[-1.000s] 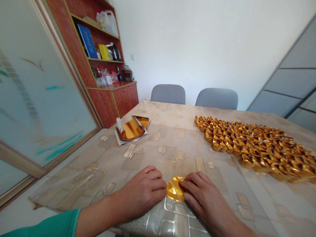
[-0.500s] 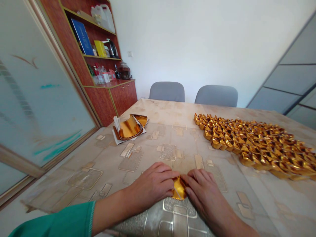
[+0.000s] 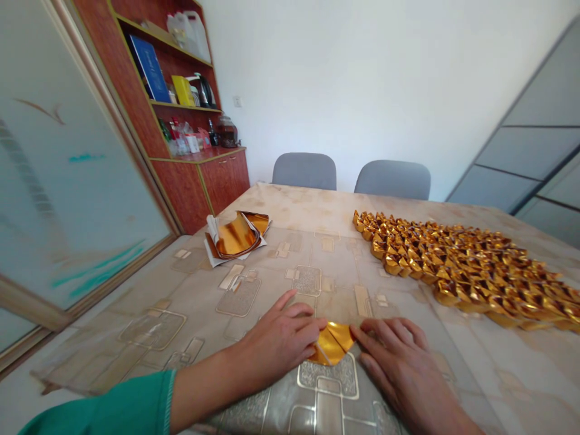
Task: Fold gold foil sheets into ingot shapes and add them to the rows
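A small piece of folded gold foil paper (image 3: 336, 343) lies on the table between my hands, with a crease across its face. My left hand (image 3: 284, 331) pinches its left end between thumb and fingers, and that end is partly hidden. On the other side, my right hand (image 3: 399, 356) rests with fingers stretched out and apart, the index fingertip at the paper's right corner. Rows of finished gold foil shapes (image 3: 453, 260) stand packed together on the right of the table. A stack of curled gold foil sheets (image 3: 236, 235) with white paper lies at the far left.
A patterned plastic cover (image 3: 267, 278) lies over the table. Two grey chairs (image 3: 304, 170) stand at its far side against the wall. A red-brown cabinet (image 3: 222, 172) with bottles and a kettle is at the back left, beside a frosted sliding door (image 3: 81, 181).
My right hand has moved to the right and its fingers have spread off the paper. More of the foil's right side shows. The left hand keeps its hold, its index finger raised.
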A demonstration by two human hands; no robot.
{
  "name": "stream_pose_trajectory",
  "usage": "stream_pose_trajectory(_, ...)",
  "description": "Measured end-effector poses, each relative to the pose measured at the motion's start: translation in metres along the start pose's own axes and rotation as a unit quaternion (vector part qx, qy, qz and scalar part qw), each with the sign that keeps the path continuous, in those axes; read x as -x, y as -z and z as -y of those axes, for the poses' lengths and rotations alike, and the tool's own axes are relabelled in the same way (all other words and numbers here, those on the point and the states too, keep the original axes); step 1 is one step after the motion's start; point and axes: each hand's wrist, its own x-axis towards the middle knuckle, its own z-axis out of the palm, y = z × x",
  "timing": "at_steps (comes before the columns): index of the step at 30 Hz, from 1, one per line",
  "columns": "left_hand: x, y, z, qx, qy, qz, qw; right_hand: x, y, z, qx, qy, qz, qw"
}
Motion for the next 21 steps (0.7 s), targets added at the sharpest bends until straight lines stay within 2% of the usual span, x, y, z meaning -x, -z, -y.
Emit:
stream_pose_trajectory(4, 0.001, 0.000, 0.002, 0.013, 0.001, 0.013, 1.000, -0.017, 0.003, 0.005, -0.043, -0.045, 0.000, 0.998)
stream_pose_trajectory(7, 0.002, -0.001, 0.004, 0.021, -0.004, 0.019, 1.000, -0.040, 0.003, 0.012, -0.056, -0.094, 0.053, 0.993)
stream_pose_trajectory(10, 0.004, -0.002, 0.004, 0.029, -0.004, 0.011, 1.000, -0.060, 0.002, 0.016, -0.084, -0.107, 0.109, 0.985)
stream_pose_trajectory(14, 0.004, 0.000, 0.002, 0.065, 0.018, -0.001, 0.998, -0.071, -0.004, 0.011, -0.167, -0.125, 0.147, 0.967)
stream_pose_trajectory(18, 0.003, 0.005, 0.000, 0.085, 0.058, -0.024, 0.994, -0.065, -0.005, 0.008, -0.285, -0.111, 0.117, 0.945)
stream_pose_trajectory(21, 0.000, 0.007, -0.001, 0.084, 0.058, -0.083, 0.991, -0.060, 0.005, 0.010, -0.328, -0.058, 0.073, 0.940)
